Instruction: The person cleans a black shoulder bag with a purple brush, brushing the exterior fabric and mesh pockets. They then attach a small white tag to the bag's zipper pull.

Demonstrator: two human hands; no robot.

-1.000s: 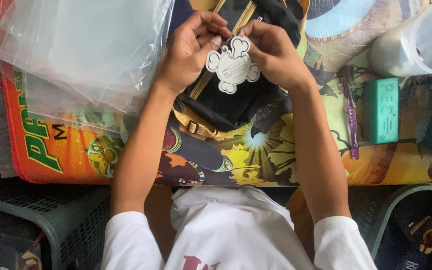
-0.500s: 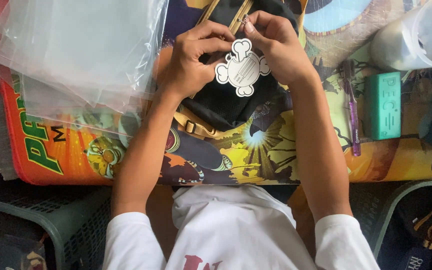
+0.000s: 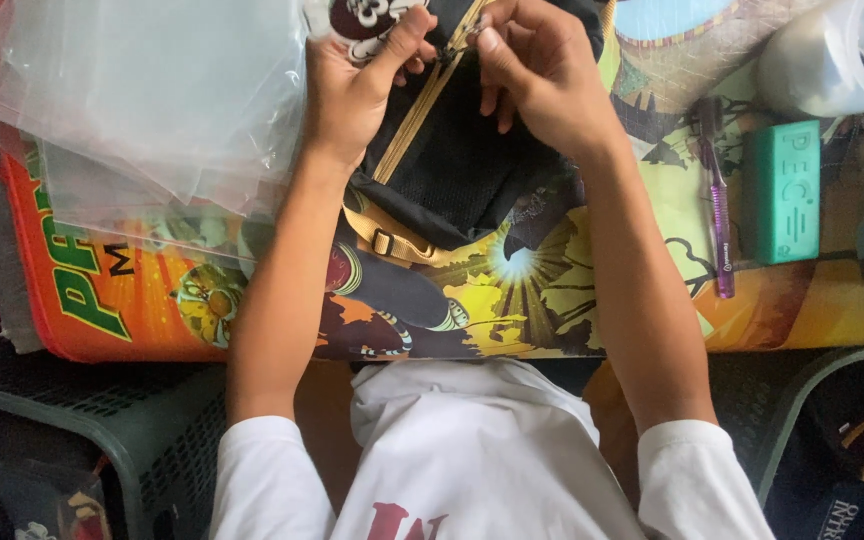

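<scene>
My left hand and right hand meet on the pouch, which lies on the printed board before me. A stack of clear bags lies left of the pouch, overlapping the board's left part. Right of my right forearm lie a pen, then a small box; a plastic container stands behind them.

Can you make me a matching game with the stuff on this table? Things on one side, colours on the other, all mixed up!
Things:
1. pen
2. block
3. pouch
4. plastic bags

Colours:
A. clear
B. purple
C. black
D. green

Pairs: 1-B, 2-D, 3-C, 4-A
</scene>
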